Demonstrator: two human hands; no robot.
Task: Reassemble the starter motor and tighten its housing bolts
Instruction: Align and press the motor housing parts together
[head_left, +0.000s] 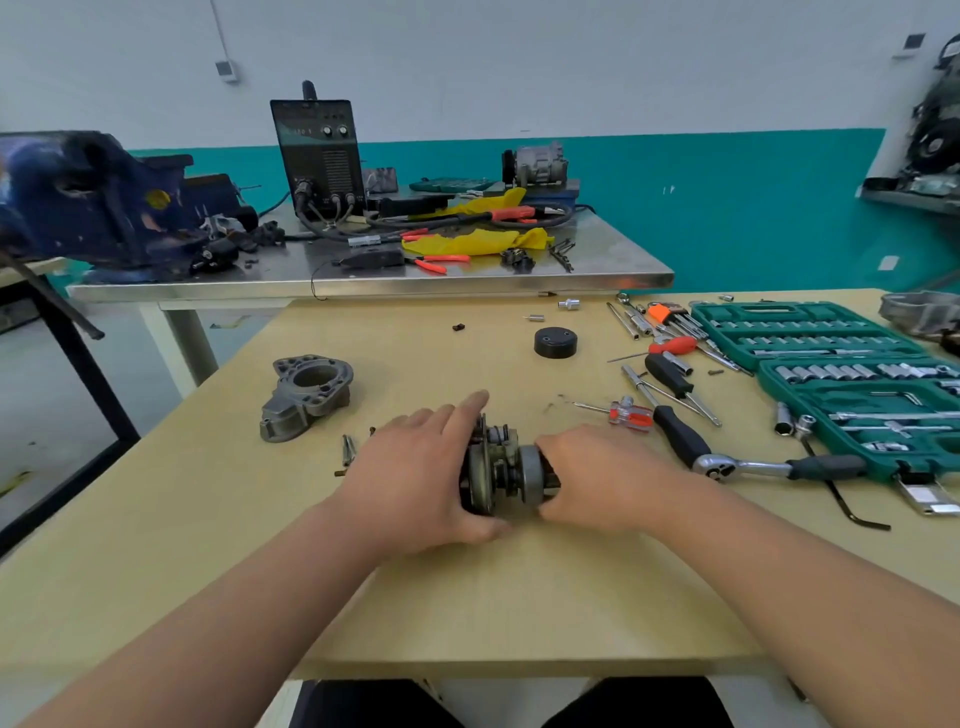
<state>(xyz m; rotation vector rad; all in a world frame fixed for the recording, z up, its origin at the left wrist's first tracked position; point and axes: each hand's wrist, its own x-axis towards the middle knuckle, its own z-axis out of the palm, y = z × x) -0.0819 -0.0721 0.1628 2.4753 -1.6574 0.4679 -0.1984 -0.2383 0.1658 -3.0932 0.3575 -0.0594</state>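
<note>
Together, left hand (421, 467) and right hand (597, 475) grip the starter motor core (501, 470) (lying sideways on the wooden table (467, 597)), one at each end; the housing (306, 395) sits apart.

Bright even light, soft shadows; wide-angle edge warp, blurry vise (93, 202).

I count two hands of mine, left hand (415, 470) and right hand (605, 478), and one motor assembly (501, 470). To the left, one aluminium housing (306, 395); nearer, what look like two long bolts (348, 449), blurred together. Farther off, one black cap (555, 341). On the right: two green socket trays (795, 332), one ratchet (763, 469), two red-handled screwdrivers (631, 414). At the far back: one blue vise (93, 202), one black welder (319, 156).
</note>
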